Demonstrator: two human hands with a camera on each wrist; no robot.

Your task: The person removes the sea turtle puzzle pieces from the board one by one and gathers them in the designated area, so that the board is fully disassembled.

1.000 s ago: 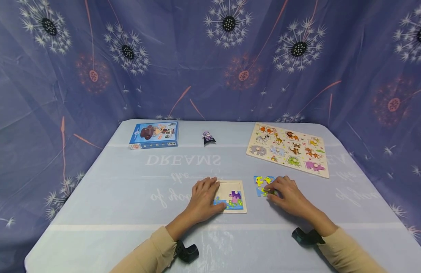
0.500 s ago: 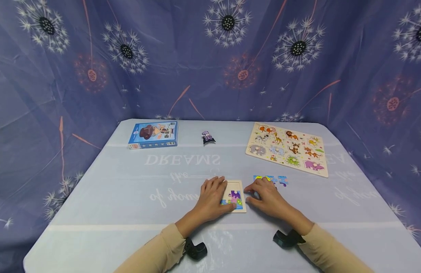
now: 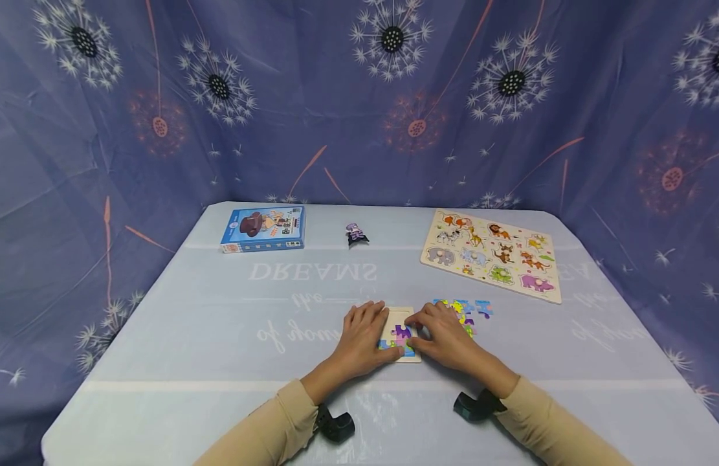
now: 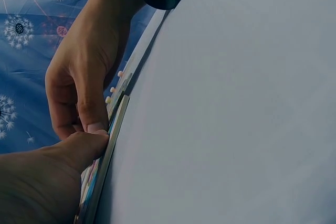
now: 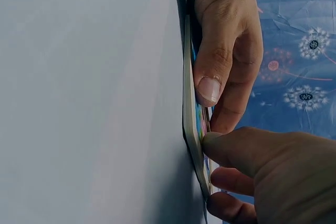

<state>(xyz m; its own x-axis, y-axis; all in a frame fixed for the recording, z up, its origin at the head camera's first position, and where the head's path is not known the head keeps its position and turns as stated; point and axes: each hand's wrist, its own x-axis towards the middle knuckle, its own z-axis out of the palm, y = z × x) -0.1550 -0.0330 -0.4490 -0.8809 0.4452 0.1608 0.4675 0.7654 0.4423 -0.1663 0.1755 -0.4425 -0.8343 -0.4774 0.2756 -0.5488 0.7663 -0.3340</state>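
A small square wooden puzzle tray (image 3: pixel 400 313) lies near the middle of the table, partly filled with colourful jigsaw pieces along its lower part. Over its left side rests my left hand (image 3: pixel 362 336); the fingers reach towards the far edge and the thumb presses on the pieces, as the right wrist view shows. My right hand (image 3: pixel 446 336) is at the tray's right side, thumb and forefinger bent about a puzzle piece (image 3: pixel 402 332) with purple on it, largely hidden by the fingers. Loose puzzle pieces (image 3: pixel 483 307) lie just beyond the right hand, some covered by it.
A wooden animal board (image 3: pixel 493 255) with small knobs lies at the back right. At the back left is a blue box (image 3: pixel 263 229), and a small purple and black item (image 3: pixel 356 235) stands between them. A patterned cloth (image 3: pixel 312 97) hangs behind the table.
My right hand has moved left from the loose pieces to the tray's right side. My left hand has shifted slightly right, further over the tray.
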